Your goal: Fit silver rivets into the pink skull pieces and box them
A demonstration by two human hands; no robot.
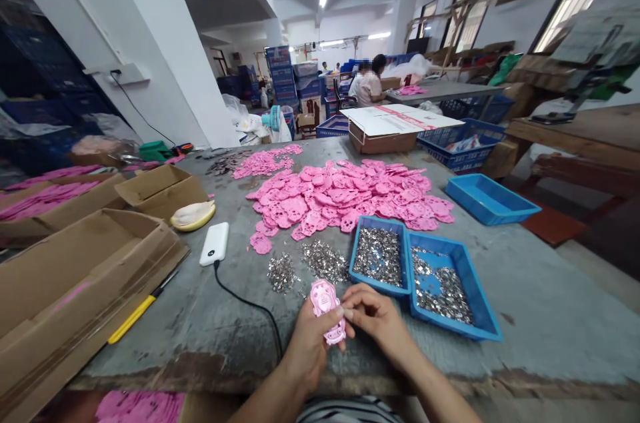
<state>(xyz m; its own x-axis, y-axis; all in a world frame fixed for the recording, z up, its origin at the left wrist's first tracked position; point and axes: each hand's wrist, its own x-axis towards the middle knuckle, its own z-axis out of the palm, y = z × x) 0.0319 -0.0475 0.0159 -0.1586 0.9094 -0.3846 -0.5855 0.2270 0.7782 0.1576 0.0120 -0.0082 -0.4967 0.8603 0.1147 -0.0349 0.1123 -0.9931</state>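
A pink plastic piece (325,298) is held upright in my left hand (311,336), with the thumb across its lower half. My right hand (373,313) is at the right edge of that piece, thumb and index finger pinched together; whatever lies between them is too small to make out. Just beyond my hands are two small heaps of metal parts (325,261) on the grey table (200,323). Two blue trays (465,263) of metal parts stand to the right of them. A large pile of pink pieces (340,193) spreads behind the trays.
At the left are cardboard boxes (85,263), a yellow-handled tool (131,320), a white power bank (215,243) with a black cable, and a yellow dish (194,215). Another blue tray (490,198) sits at the right. People (370,84) sit farther back.
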